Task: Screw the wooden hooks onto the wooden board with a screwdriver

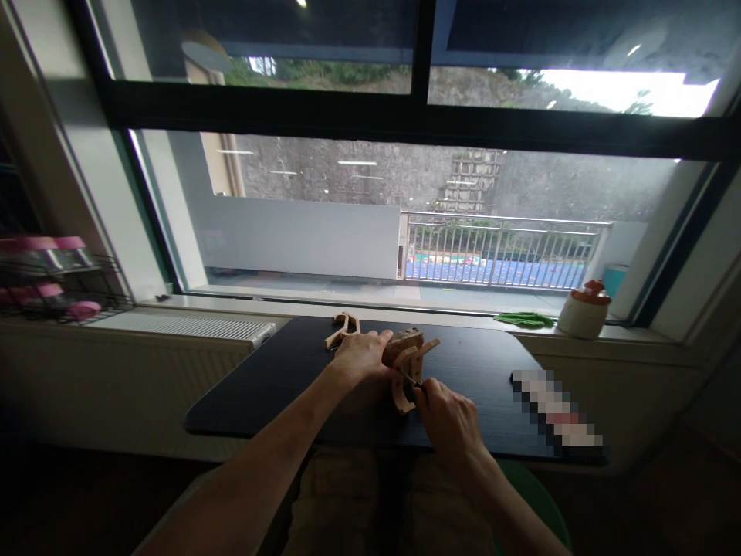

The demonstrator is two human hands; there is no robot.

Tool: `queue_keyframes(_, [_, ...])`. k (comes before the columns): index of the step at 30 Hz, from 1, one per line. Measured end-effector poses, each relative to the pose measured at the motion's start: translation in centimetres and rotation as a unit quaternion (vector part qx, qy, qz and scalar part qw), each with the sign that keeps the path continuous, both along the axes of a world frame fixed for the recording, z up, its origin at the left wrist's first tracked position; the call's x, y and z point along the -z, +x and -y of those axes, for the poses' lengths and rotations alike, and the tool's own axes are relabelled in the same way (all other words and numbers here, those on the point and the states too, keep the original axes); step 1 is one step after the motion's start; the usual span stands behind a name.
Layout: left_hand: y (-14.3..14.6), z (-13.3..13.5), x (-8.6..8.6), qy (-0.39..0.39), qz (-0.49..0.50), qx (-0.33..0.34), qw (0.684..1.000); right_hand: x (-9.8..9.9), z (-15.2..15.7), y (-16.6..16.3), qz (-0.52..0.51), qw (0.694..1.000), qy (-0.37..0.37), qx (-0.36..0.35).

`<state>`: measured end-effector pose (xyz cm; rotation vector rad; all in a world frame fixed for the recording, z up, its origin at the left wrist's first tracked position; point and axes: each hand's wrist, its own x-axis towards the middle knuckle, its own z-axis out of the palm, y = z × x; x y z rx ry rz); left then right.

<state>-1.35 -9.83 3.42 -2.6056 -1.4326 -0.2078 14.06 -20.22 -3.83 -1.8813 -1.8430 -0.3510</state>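
Observation:
In the head view a small wooden assembly of light curved parts, with a rough brown block at its back, is on the dark table. My left hand is closed on its left side, though the fingertips are partly hidden. My right hand grips the dark handle of a screwdriver, whose thin metal shaft points up and left at the wood. Where the tip meets the wood is too small to make out. Behind my left hand lies a separate angled wooden piece.
The dark table stands against a window sill. On the sill are a green cloth and a white jar with an orange lid. A pixelated flat object lies at the table's right edge. Pink-lidded containers and a radiator are left.

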Motion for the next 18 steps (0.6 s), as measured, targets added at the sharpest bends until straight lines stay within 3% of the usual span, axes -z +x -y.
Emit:
queue_keyframes(8, [-0.1, -0.2, 0.3, 0.006, 0.004, 0.009, 1.0, -0.6, 0.2, -0.3, -0.045, 0.998, -0.018, -0.03])
queue_keyframes(18, [-0.2, -0.2, 0.2, 0.007, 0.002, 0.019, 1.0, -0.7, 0.2, -0.8, -0.04, 0.999, -0.016, -0.013])
